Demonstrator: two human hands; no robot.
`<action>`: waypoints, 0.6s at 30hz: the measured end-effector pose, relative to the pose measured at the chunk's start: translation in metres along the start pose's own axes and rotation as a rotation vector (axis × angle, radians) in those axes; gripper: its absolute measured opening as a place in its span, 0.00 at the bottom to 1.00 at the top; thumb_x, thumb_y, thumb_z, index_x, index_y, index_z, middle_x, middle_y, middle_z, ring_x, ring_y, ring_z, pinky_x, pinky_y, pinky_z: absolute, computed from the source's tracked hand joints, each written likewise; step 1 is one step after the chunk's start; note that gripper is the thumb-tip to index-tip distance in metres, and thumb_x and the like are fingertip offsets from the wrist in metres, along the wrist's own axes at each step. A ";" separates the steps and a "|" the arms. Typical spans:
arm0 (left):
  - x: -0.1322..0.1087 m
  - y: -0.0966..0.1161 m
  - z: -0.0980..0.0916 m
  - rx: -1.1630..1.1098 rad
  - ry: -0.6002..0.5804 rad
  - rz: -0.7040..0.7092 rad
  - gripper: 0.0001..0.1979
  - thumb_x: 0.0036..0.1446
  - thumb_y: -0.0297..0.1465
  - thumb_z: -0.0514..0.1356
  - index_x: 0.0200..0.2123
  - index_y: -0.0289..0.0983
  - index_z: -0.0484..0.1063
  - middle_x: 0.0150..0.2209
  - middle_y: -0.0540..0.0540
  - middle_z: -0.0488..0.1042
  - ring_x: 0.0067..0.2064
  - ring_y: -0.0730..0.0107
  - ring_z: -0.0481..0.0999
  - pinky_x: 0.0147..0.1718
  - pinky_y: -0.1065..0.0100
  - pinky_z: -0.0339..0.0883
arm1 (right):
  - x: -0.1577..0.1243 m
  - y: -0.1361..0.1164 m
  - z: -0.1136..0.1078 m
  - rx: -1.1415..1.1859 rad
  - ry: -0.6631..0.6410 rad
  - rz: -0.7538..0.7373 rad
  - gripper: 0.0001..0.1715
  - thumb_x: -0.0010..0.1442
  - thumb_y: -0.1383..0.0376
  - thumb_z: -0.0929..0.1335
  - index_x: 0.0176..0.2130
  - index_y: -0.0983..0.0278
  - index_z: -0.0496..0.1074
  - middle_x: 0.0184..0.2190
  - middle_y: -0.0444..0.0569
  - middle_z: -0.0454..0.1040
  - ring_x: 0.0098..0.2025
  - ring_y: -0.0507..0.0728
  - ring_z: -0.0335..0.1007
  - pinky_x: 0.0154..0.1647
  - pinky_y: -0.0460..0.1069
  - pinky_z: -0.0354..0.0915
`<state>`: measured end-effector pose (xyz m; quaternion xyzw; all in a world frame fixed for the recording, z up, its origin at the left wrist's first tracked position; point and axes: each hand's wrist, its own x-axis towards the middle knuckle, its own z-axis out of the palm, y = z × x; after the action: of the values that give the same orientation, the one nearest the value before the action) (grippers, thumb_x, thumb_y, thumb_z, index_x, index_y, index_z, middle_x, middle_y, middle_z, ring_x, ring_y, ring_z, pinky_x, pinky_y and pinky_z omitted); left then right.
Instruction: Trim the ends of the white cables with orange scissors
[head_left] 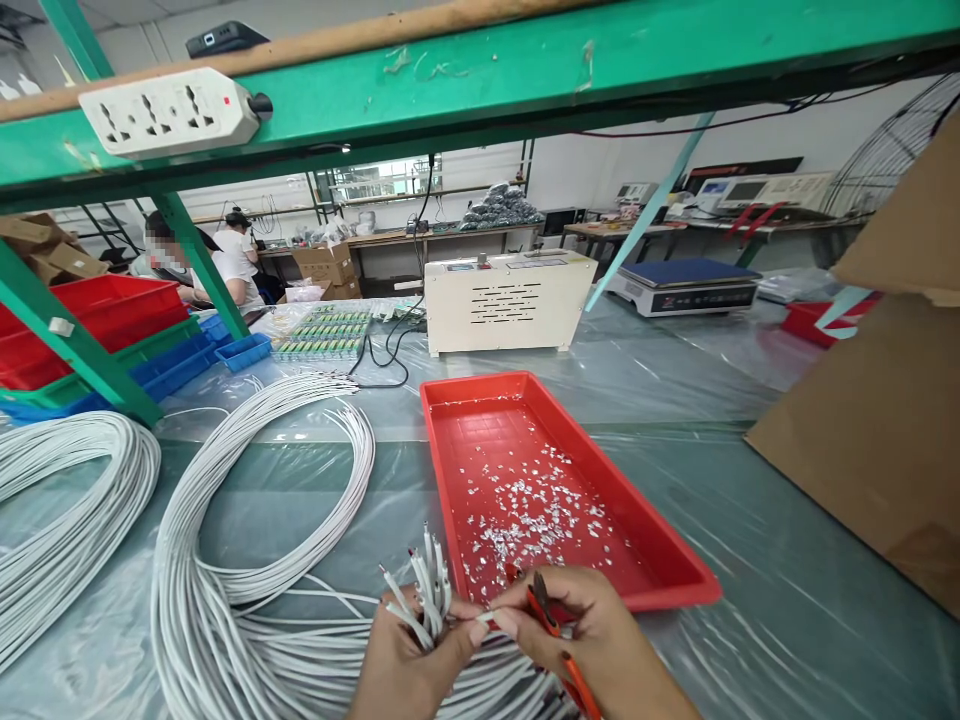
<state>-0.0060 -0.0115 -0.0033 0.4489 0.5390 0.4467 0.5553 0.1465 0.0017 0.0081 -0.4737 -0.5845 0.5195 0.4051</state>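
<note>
My left hand [420, 650] is closed round a bunch of white cables [429, 585] whose cut ends point up, some with dark or reddish tips. Thumb and forefinger of my right hand [577, 630] pinch the end of one white cable, touching my left fingertips. Orange-handled pliers [576, 685] also rest in my right palm, their dark jaws pointing up. Just beyond my hands lies a red tray [480, 440] with many small white and silvery scraps in it. A large coil of white cable [187, 510] spreads to the left and beneath my hands.
Another cable coil [135, 470] lies far left, near stacked bins [112, 310]. Behind the tray are a cream metal box [510, 305], circuit boards [322, 330] and a scale [686, 288]. Cardboard [862, 430] stands right. A green beam [450, 75] crosses above. Two people sit back left.
</note>
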 end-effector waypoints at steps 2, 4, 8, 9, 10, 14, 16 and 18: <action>-0.001 0.002 0.002 -0.019 0.040 0.036 0.08 0.36 0.31 0.68 0.20 0.33 0.73 0.12 0.56 0.60 0.13 0.83 0.54 0.11 0.78 0.48 | -0.002 0.001 -0.002 -0.012 -0.004 0.001 0.07 0.43 0.65 0.71 0.24 0.67 0.75 0.19 0.46 0.73 0.22 0.51 0.64 0.23 0.43 0.59; -0.001 0.003 0.004 -0.048 0.077 0.065 0.06 0.36 0.29 0.68 0.20 0.34 0.74 0.12 0.55 0.62 0.14 0.81 0.56 0.12 0.77 0.53 | -0.003 0.002 -0.004 -0.031 -0.006 -0.017 0.09 0.41 0.66 0.72 0.27 0.67 0.75 0.21 0.46 0.74 0.24 0.52 0.66 0.25 0.44 0.61; -0.002 0.001 0.006 -0.087 0.121 0.163 0.03 0.36 0.26 0.67 0.19 0.35 0.75 0.15 0.52 0.68 0.21 0.73 0.69 0.24 0.73 0.65 | -0.004 -0.001 -0.002 -0.118 0.056 -0.094 0.07 0.45 0.65 0.70 0.27 0.66 0.75 0.21 0.47 0.74 0.24 0.52 0.67 0.25 0.44 0.61; -0.002 0.000 0.006 -0.080 0.121 0.192 0.03 0.36 0.26 0.67 0.19 0.35 0.75 0.16 0.51 0.70 0.23 0.71 0.70 0.25 0.72 0.66 | -0.004 -0.003 -0.001 -0.132 0.072 -0.112 0.06 0.46 0.65 0.70 0.26 0.66 0.75 0.20 0.46 0.73 0.23 0.52 0.66 0.25 0.44 0.60; -0.002 -0.002 0.006 -0.069 0.121 0.217 0.03 0.36 0.26 0.66 0.19 0.35 0.75 0.18 0.50 0.72 0.23 0.70 0.71 0.25 0.72 0.66 | -0.004 -0.005 -0.001 -0.143 0.081 -0.124 0.06 0.47 0.65 0.69 0.25 0.66 0.75 0.19 0.46 0.73 0.22 0.52 0.65 0.24 0.44 0.60; -0.003 -0.007 0.004 -0.008 0.140 0.294 0.02 0.39 0.26 0.65 0.21 0.35 0.74 0.21 0.47 0.75 0.24 0.68 0.73 0.24 0.71 0.66 | -0.005 -0.012 0.001 -0.147 0.100 -0.107 0.07 0.47 0.67 0.68 0.20 0.67 0.72 0.16 0.44 0.68 0.20 0.50 0.60 0.21 0.43 0.56; -0.003 -0.008 0.003 0.021 0.145 0.328 0.01 0.40 0.26 0.65 0.21 0.35 0.74 0.21 0.47 0.75 0.25 0.67 0.73 0.25 0.71 0.66 | -0.004 -0.011 0.001 -0.069 0.089 -0.050 0.06 0.47 0.68 0.68 0.20 0.67 0.72 0.17 0.43 0.68 0.22 0.50 0.60 0.23 0.43 0.56; -0.003 -0.009 0.003 0.037 0.140 0.353 0.01 0.41 0.26 0.64 0.21 0.35 0.75 0.22 0.47 0.75 0.25 0.67 0.73 0.26 0.70 0.66 | -0.002 -0.007 0.002 0.082 0.039 0.026 0.05 0.45 0.68 0.69 0.20 0.67 0.71 0.17 0.43 0.68 0.22 0.49 0.60 0.23 0.43 0.55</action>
<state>-0.0035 -0.0165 -0.0119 0.5144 0.4974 0.5572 0.4213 0.1443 -0.0011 0.0151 -0.4743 -0.5484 0.5388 0.4290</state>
